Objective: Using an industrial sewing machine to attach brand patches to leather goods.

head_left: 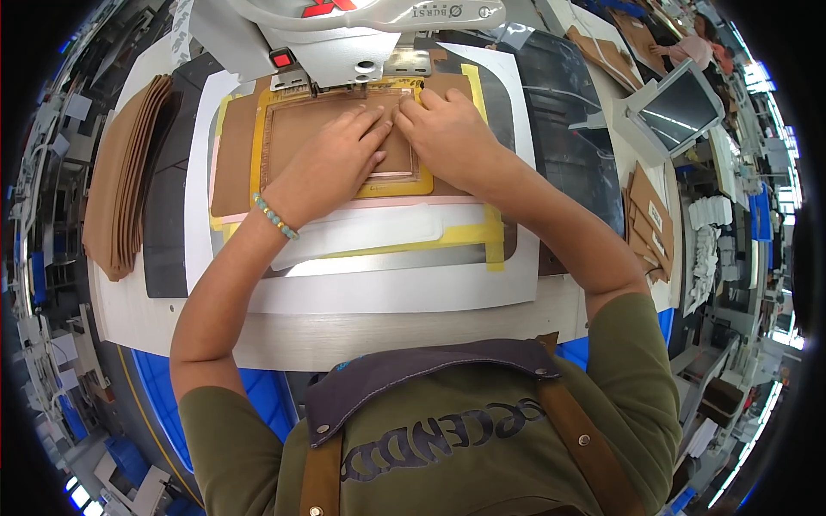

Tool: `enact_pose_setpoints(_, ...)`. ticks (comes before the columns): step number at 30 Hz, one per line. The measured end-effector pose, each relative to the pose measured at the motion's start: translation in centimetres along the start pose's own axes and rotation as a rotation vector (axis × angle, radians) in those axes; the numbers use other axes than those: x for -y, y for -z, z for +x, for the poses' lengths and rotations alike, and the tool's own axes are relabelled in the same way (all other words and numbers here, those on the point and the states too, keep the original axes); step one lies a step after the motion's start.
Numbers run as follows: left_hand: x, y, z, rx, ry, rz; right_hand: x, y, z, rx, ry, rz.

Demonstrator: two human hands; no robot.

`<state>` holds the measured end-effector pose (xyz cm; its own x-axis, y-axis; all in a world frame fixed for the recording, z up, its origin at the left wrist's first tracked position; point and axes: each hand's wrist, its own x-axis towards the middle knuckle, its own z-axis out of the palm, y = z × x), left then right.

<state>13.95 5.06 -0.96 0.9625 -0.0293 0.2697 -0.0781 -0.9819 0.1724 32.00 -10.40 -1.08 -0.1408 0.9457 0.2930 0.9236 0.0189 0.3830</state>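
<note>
Beneath the white sewing machine head (318, 52) lies a brown leather-like panel (234, 163). On top of it is a yellow-edged rectangular template frame (257, 150) with a clear inner border. My left hand (337, 163) rests on the brown surface inside the frame, its fingers stretched forward and lying flat. Close beside it, my right hand (452, 133) presses down across the frame's right side, fingers extended and slightly bent. Neither hand grips anything. The fingertips of both hands nearly meet below the needle area. A white sheet (361, 236) and yellow tape (494, 236) border the panel.
A stack of brown panels (129, 176) stands on the left of the table. More brown pieces (650, 219) with white labels lie at the right, below a tilted screen (680, 112). Blue bins (172, 404) sit under the table's front edge. Another person (688, 47) is at the far right.
</note>
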Motion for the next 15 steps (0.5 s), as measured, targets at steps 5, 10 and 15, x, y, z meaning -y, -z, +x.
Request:
enact_pose_setpoints(5,0.5,0.3,-0.3,-0.035,-0.002,-0.049,1.1,-0.2,1.2,0.023,-0.005,0.032)
enact_pose_setpoints(10,1.1,0.7,-0.7,-0.046,0.028,-0.086,1.5,-0.4,2.0,-0.028,0.001,0.075)
enact_pose_setpoints(15,2.1,0.3,-1.1,-0.062,0.048,-0.049,1.3,-0.3,2.2,-0.062,0.003,0.237)
